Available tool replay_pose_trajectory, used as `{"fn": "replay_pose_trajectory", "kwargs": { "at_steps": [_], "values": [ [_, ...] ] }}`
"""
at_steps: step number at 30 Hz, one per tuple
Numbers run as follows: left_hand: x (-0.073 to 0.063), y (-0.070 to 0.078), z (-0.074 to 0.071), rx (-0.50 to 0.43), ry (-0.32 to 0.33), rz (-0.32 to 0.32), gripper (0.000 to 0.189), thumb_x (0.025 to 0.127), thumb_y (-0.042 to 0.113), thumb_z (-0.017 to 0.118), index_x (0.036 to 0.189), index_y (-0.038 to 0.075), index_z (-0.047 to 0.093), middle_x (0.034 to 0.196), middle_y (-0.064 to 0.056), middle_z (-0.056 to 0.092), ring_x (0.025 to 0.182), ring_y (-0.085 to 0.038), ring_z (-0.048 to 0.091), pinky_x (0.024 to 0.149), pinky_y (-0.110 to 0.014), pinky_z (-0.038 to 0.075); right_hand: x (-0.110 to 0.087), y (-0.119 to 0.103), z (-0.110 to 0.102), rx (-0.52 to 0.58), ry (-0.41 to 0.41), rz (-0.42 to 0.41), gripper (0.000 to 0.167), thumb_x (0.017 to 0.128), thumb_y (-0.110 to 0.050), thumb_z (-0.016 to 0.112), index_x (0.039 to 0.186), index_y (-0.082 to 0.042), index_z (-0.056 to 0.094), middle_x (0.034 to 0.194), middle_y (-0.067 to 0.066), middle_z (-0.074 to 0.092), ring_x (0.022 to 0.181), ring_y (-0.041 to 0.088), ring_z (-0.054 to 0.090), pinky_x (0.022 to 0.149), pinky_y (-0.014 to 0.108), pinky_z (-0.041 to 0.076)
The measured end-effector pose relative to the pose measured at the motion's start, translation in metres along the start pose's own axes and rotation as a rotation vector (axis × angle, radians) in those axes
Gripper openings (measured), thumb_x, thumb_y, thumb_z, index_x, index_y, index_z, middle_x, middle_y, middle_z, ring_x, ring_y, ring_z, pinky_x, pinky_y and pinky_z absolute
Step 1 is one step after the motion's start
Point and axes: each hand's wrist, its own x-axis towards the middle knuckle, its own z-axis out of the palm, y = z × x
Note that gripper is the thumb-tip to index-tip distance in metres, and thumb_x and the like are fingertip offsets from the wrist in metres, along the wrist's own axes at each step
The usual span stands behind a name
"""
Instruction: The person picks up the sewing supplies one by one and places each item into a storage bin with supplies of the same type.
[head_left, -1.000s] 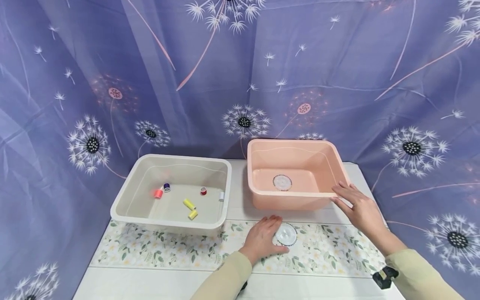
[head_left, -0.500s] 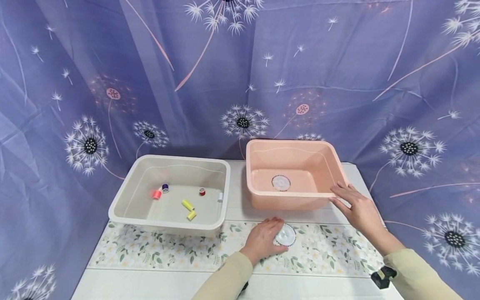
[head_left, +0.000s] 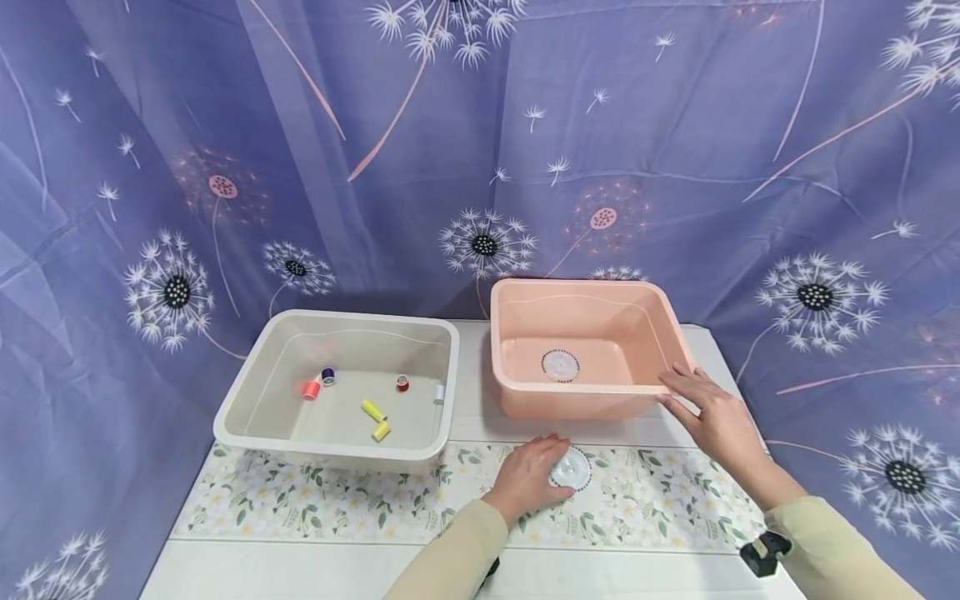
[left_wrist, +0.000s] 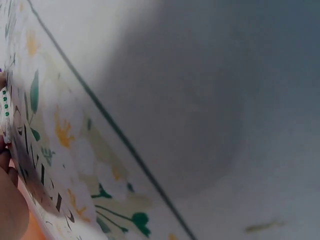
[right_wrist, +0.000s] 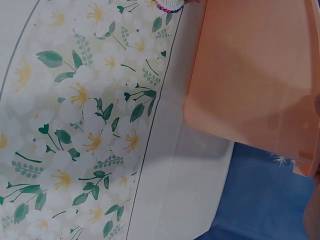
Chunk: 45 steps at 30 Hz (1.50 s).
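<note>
My left hand [head_left: 527, 477] rests low over the table runner, thumb and fingers around the left side of a clear round pin wheel [head_left: 572, 469] edged with bead-headed pins. In the left wrist view only part of that hand and the wheel's beaded edge show at the far left. With thumb in front and fingers over the rim, my right hand [head_left: 716, 417] holds the front right corner of a pink basin [head_left: 577, 406]. A second pin wheel [head_left: 560, 365] lies flat on the basin's floor. The right wrist view shows the basin's side, with fingers at the image's right edge.
To the left stands a grey-white basin [head_left: 330, 450] holding several thread spools: pink [head_left: 311, 389], purple [head_left: 327, 377], red [head_left: 402, 382], white [head_left: 439, 393] and yellow [head_left: 373, 411]. A floral runner [head_left: 645, 508] crosses the white table. Purple dandelion-print curtains [head_left: 420, 167] hang behind and at the sides.
The view shifts very slightly. Both hands, the basins and the pin wheels otherwise keep their places.
</note>
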Motion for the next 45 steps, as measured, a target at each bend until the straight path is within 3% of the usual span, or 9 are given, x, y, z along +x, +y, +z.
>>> {"fn": "replay_pose_trajectory", "kwargs": {
  "at_steps": [10, 18, 22, 32, 36, 39, 45],
  "values": [
    [0.001, 0.0, 0.0, -0.025, -0.042, -0.006, 0.081, 0.087, 0.051, 0.084, 0.155, 0.016, 0.057, 0.157, -0.003, 0.058, 0.144, -0.02, 0.056, 0.116, -0.035, 0.05, -0.001, -0.001, 0.0, -0.016, -0.009, 0.013, 0.043, 0.084, -0.012, 0.089, 0.125, -0.003, 0.079, 0.123, 0.02, 0.077, 0.12, 0.046, 0.07, 0.124, 0.034, 0.041],
    [0.007, 0.001, -0.001, -0.031, -0.015, 0.004, 0.079, 0.086, 0.045, 0.089, 0.152, 0.012, 0.06, 0.152, -0.006, 0.063, 0.14, -0.02, 0.059, 0.114, -0.033, 0.052, 0.001, -0.002, -0.002, -0.015, -0.002, 0.01, 0.043, 0.083, -0.011, 0.089, 0.124, -0.002, 0.079, 0.123, 0.02, 0.077, 0.119, 0.045, 0.07, 0.125, 0.03, 0.038],
    [0.011, 0.002, -0.003, -0.046, -0.022, 0.009, 0.08, 0.084, 0.041, 0.092, 0.151, 0.01, 0.06, 0.15, -0.008, 0.064, 0.139, -0.022, 0.06, 0.114, -0.033, 0.052, 0.001, -0.001, -0.002, -0.011, -0.001, 0.007, 0.043, 0.084, -0.011, 0.089, 0.124, -0.002, 0.079, 0.122, 0.019, 0.077, 0.119, 0.045, 0.07, 0.126, 0.025, 0.034],
    [0.015, 0.004, -0.008, -0.107, -0.096, -0.003, 0.082, 0.085, 0.035, 0.091, 0.154, 0.009, 0.056, 0.153, -0.008, 0.059, 0.141, -0.022, 0.057, 0.116, -0.031, 0.05, 0.0, 0.0, 0.0, -0.014, -0.006, 0.015, 0.042, 0.084, -0.013, 0.09, 0.124, -0.005, 0.079, 0.122, 0.019, 0.077, 0.12, 0.044, 0.07, 0.124, 0.032, 0.04],
    [0.016, 0.004, -0.008, -0.111, -0.112, -0.004, 0.082, 0.086, 0.036, 0.09, 0.156, 0.01, 0.055, 0.153, -0.007, 0.058, 0.142, -0.021, 0.055, 0.117, -0.03, 0.048, -0.001, -0.001, -0.001, -0.013, -0.013, 0.015, 0.042, 0.084, -0.012, 0.089, 0.124, -0.004, 0.079, 0.122, 0.018, 0.078, 0.12, 0.044, 0.07, 0.126, 0.025, 0.034],
    [0.017, 0.004, -0.007, -0.113, -0.108, 0.003, 0.082, 0.086, 0.036, 0.091, 0.155, 0.009, 0.056, 0.152, -0.008, 0.059, 0.14, -0.02, 0.056, 0.117, -0.029, 0.048, -0.001, -0.001, -0.002, -0.02, -0.024, 0.024, 0.042, 0.085, -0.012, 0.089, 0.125, -0.004, 0.079, 0.123, 0.019, 0.077, 0.121, 0.045, 0.07, 0.127, 0.021, 0.031],
    [0.016, 0.002, -0.004, -0.104, -0.092, 0.026, 0.082, 0.087, 0.037, 0.09, 0.156, 0.01, 0.054, 0.149, -0.007, 0.059, 0.137, -0.019, 0.057, 0.115, -0.028, 0.049, -0.002, -0.001, -0.003, -0.03, -0.039, 0.033, 0.041, 0.087, -0.014, 0.088, 0.126, -0.004, 0.079, 0.125, 0.02, 0.076, 0.122, 0.044, 0.069, 0.126, 0.025, 0.033]
  ]
}}
